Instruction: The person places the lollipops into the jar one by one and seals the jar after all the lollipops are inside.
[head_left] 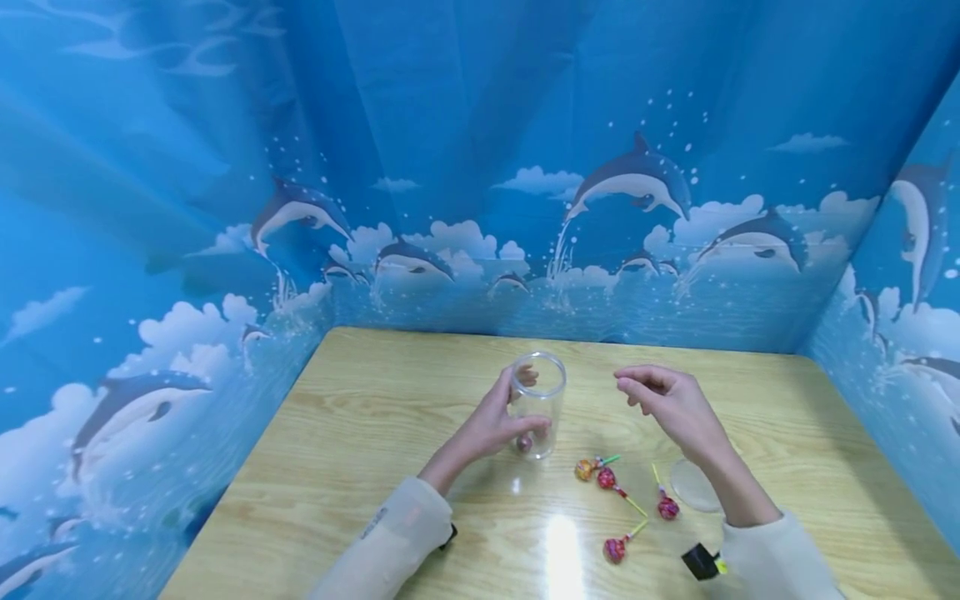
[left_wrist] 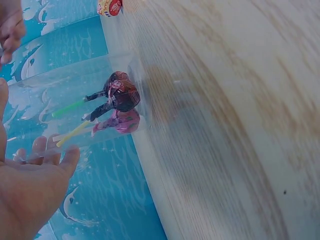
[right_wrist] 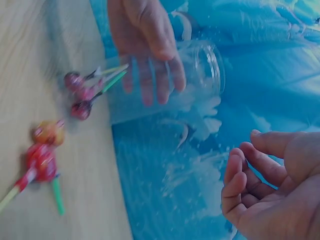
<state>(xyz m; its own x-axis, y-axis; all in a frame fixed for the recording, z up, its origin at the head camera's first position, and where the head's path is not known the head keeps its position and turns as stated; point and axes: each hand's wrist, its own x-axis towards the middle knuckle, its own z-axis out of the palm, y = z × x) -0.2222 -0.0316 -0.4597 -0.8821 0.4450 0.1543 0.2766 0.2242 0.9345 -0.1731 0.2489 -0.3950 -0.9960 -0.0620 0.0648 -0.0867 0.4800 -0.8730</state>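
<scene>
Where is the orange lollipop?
In the head view, the orange lollipop lies on the table, below and right of the clear jar, beside a red lollipop.

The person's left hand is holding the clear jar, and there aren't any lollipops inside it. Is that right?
Not quite: the clear jar does have lollipops inside. The left wrist view shows three lollipops at its bottom. The left hand is holding the jar, as you said.
</scene>
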